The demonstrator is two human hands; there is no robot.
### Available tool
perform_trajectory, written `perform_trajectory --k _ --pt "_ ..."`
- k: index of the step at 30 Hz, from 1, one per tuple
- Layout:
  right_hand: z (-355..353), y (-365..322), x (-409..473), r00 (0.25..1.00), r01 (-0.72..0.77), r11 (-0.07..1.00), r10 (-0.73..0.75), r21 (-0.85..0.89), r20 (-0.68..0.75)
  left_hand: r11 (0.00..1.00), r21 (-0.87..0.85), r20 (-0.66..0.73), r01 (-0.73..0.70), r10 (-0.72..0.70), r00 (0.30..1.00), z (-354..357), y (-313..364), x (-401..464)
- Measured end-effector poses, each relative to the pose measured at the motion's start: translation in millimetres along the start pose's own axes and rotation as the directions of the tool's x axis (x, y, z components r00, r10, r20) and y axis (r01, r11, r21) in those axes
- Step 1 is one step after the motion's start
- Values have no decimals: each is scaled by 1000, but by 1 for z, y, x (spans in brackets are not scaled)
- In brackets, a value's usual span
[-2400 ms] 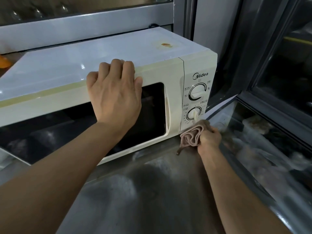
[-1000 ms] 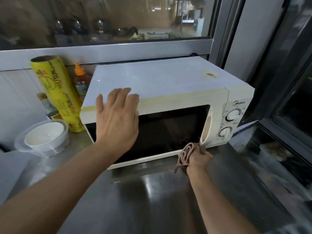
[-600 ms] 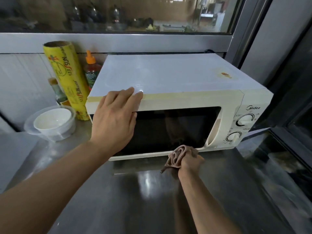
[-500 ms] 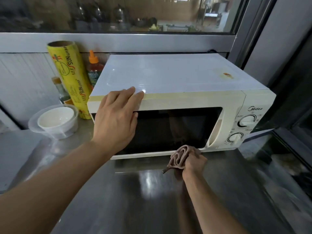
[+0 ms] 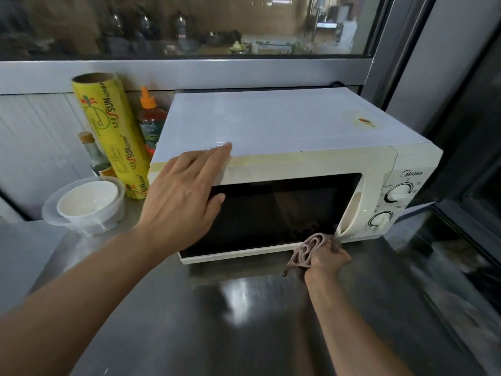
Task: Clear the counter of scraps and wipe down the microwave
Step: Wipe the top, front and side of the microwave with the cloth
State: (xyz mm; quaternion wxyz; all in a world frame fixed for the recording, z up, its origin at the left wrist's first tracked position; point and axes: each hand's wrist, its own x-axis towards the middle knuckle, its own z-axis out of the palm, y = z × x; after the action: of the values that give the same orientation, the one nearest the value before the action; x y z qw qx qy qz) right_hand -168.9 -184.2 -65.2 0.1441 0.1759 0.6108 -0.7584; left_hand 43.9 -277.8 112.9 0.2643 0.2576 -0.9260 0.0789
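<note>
Cream microwave (image 5: 271,126), yellowed and stained on top, left hand (image 5: 184,202) flat against it, right hand (image 5: 325,260) clutching bunched cloth (image 5: 307,248).

— Where does the camera look from?

— From the person's head, forward and down. It sits close to the microwave (image 5: 284,147) on the steel counter (image 5: 217,321), with the microwave's top and front both in sight.

— What is near and far?

— Both arms reach in from the near edge. A window (image 5: 189,23) runs along the far side.
</note>
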Motion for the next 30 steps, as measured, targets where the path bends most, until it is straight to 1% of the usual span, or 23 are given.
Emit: perform_trajectory --k 2,6,9,13,15,17,21,26,30 --pt "3 -1 -4 999 19 1000 -19 -2 -45 999 -47 3 -18 18 1000 -4 -12 -1" --pt "8 0 -9 995 -25 1000 26 19 -99 999 -11 15 -51 51 999 -7 -40 -5" --pt "12 3 -16 989 -11 1000 8 -18 -149 997 -28 20 -78 79 997 -6 -57 -10" --pt "19 10 -32 988 1 999 -7 -42 -156 979 -157 -39 -133 128 991 -4 -69 -7" --pt "27 19 -46 987 -8 996 -6 -85 -163 966 -199 -60 -163 154 986 -4 -73 -4" --pt "33 32 -59 987 4 993 -23 -121 -157 956 -213 -64 -201 191 979 -5 -79 -2" --pt "44 56 -83 992 29 995 -40 -95 -116 936 -242 -71 -256 246 967 -1 -87 -3" --pt "64 87 -118 998 44 997 -47 -65 -46 915 -322 -88 -242 225 970 2 -87 -5" --pt "77 112 -150 1000 20 996 -22 -85 -21 912 -309 -95 -268 251 963 3 -90 -5"
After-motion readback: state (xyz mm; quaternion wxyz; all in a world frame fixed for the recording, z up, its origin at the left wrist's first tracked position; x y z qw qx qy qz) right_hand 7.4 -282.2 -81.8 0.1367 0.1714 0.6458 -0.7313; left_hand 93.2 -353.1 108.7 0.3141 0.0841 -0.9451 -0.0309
